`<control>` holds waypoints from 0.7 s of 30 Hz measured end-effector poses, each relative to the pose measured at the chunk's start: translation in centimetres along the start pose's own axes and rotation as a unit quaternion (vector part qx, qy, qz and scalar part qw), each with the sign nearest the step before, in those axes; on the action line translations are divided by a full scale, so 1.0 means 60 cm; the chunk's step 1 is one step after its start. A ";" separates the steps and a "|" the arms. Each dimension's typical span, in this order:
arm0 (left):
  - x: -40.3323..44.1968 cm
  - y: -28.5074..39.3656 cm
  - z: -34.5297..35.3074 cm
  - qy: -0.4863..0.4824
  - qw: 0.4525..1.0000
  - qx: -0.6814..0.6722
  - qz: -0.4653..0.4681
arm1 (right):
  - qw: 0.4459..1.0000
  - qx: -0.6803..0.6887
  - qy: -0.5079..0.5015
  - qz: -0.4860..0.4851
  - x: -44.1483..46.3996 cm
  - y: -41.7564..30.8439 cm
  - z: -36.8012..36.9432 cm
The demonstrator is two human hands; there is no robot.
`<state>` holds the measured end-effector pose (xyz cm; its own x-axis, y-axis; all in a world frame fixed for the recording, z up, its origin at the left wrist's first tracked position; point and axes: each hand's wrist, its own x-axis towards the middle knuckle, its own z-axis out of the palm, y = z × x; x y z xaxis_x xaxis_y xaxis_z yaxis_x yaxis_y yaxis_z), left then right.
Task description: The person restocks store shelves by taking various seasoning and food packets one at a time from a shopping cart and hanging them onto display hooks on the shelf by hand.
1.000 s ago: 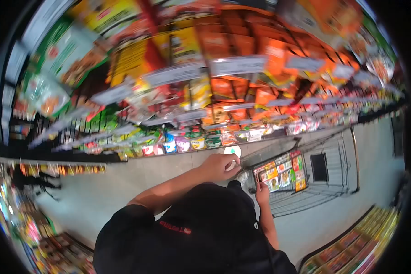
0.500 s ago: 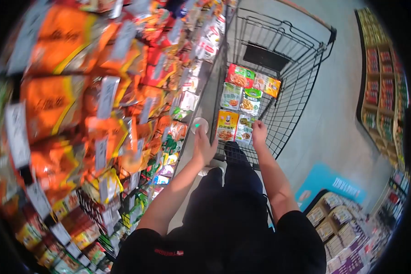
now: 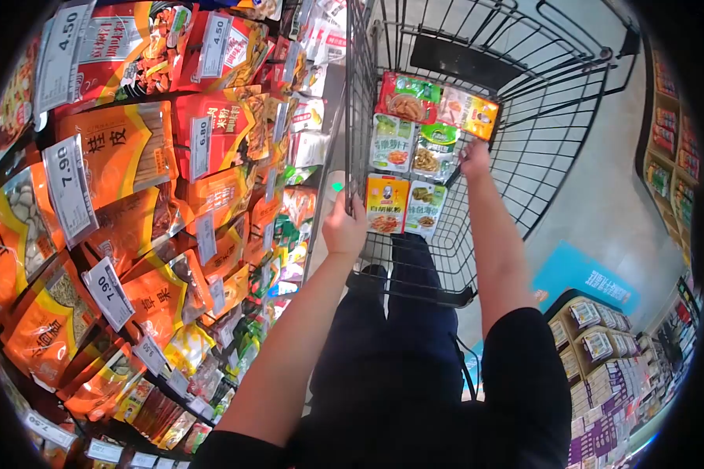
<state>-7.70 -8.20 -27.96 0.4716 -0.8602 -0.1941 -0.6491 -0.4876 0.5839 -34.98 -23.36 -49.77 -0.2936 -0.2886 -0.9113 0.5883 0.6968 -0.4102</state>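
Inside the cart (image 3: 465, 59), crosswise packet (image 3: 468, 112), orange end (image 3: 483, 119) rightward, right hand (image 3: 475, 159) alongside

Packets (image 3: 387, 205) in cart (image 3: 465, 59); bags (image 3: 121, 144) left, shelves (image 3: 655, 102) right.

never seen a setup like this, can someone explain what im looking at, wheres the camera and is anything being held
There is no machine here: these are a person's two bare hands. Every picture comes from one camera worn on the head, looking forward and down. In front stands a wire shopping cart with colourful food packets lying in it. The left hand is at the cart's near left side; the right hand is beside an orange-and-white packet. Whether either has a firm grip, I can't tell. On the left, shelves show orange bags with price tags.
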 end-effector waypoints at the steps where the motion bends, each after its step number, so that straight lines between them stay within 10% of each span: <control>1: 0.000 -0.002 0.001 -0.004 1.000 -0.010 -0.002 | 1.000 0.008 0.020 -0.010 -0.002 -0.011 0.015; 21: -0.004 0.000 -0.008 -0.081 0.992 -0.012 -0.096 | 0.982 0.165 -0.007 0.092 0.071 -0.028 0.027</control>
<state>-7.54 -7.95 -27.53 0.4818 -0.7656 -0.4264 -0.5413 -0.6426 0.5422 -36.02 -26.81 -53.05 -0.1499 -0.1875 -0.9708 0.8438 0.4874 -0.2244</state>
